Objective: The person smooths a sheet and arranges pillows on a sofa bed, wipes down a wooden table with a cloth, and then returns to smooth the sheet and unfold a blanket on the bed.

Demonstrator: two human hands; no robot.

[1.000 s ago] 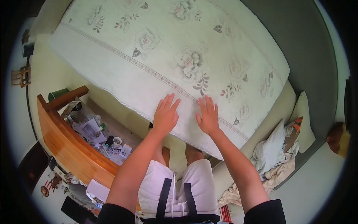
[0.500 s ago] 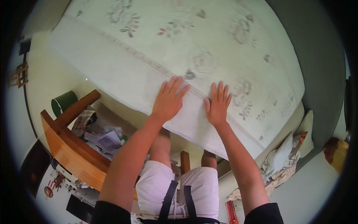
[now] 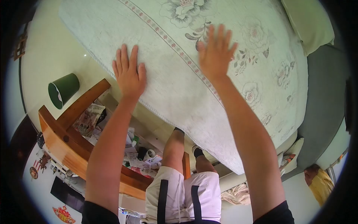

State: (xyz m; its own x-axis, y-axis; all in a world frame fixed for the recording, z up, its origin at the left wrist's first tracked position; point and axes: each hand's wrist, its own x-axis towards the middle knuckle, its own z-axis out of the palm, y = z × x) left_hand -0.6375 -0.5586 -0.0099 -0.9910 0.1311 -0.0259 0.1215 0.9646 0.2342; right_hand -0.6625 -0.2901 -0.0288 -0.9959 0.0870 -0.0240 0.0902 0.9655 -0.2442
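A large pale floral cover (image 3: 179,89) with a patterned border stripe and a braided edge spreads out below me. My left hand (image 3: 129,72) rests flat on its plain outer band, close to the edge, fingers stretched out. Farther in, past the stripe, my right hand (image 3: 217,56) is over the printed flowers with its fingers spread; it is slightly blurred, and I cannot tell whether the palm touches the cloth. Neither hand holds anything.
On the left stands a wooden table (image 3: 67,145) with papers and small items on its lower shelf. A green bin (image 3: 64,89) is on the floor beyond it. To the right runs a grey sofa (image 3: 324,100) with a pale cushion (image 3: 313,26). Crumpled cloth (image 3: 236,195) lies near my right arm.
My left hand has moved left and slightly forward along the cover's edge. My right hand has moved forward, past the border stripe. The cover lies differently in view, its near corner now beside my right forearm.
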